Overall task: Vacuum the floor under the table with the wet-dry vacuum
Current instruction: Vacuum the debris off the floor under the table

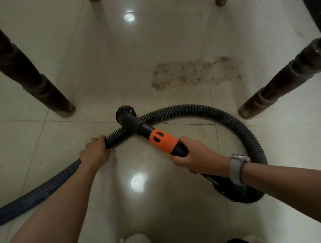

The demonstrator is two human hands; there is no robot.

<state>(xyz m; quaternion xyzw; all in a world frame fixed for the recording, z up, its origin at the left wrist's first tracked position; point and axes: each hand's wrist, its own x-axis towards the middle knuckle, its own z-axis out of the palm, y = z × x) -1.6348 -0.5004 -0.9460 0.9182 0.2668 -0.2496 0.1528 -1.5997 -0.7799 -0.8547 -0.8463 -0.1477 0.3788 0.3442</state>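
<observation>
Head view: four bench legs, the nearest at left and right, are framing a wide stretch of glossy tile floor. Crumbs are lying between them. The left hand is wrapping its fingers around the ribbed hose, which is looping right. The right hand is gripping the orange-collared nozzle, whose brush head is sitting near the crumbs.

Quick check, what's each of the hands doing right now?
Left hand: closed around the ribbed hose.
Right hand: closed around the vacuum wand, just behind its orange grip.
</observation>
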